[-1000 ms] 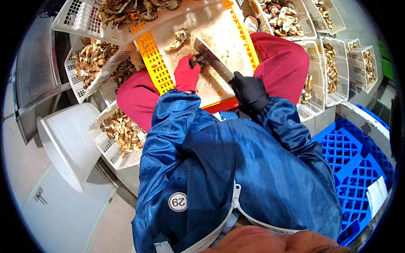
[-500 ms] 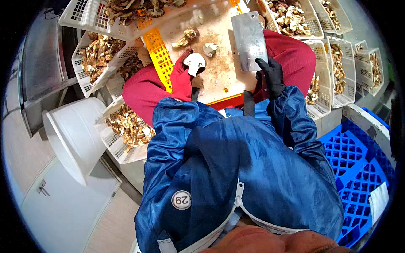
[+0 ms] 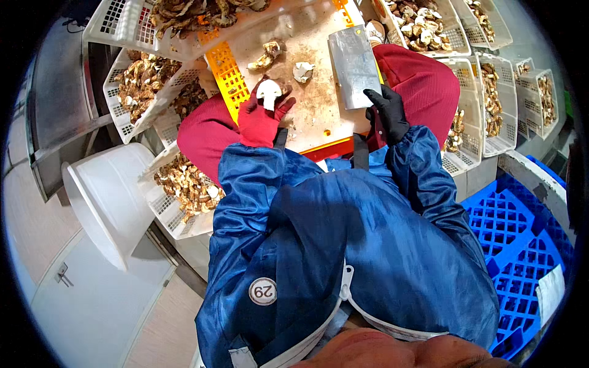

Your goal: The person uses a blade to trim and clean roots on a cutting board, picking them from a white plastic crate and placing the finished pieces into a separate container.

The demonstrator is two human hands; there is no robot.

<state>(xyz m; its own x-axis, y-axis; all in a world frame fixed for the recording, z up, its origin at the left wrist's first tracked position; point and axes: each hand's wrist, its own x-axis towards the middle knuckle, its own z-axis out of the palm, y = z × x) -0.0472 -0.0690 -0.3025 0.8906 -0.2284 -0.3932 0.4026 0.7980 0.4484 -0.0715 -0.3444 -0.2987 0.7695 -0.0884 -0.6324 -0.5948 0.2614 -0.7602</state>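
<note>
Just past the blue jacket (image 3: 368, 214), the black-gloved right hand (image 3: 389, 113) held a cleaver (image 3: 356, 69), thumb laid against the near end of the blade and the other fingers curled under; how firmly they gripped could not be told, since the handle was mostly hidden. The broad blade lay over the right edge of the white board (image 3: 313, 119), well apart from the other hand, which seemed a sound place to rest it. The red-gloved left hand (image 3: 261, 119) cradled a mushroom half (image 3: 269, 91), fingers curved about it and thumb near the stem; a light hold looked wise, as such flesh would probably bruise or snap under a squeeze, and fingertips were best kept tucked clear of the edge. The half sat above the board's left side, its cut face up, smooth and white, the domed cap away from the person and the stem toward them. Farther along the board lay a pale chunk (image 3: 303, 72) and a longer brownish piece (image 3: 265, 56), with heaped white crates (image 3: 164, 46) beyond.
</note>
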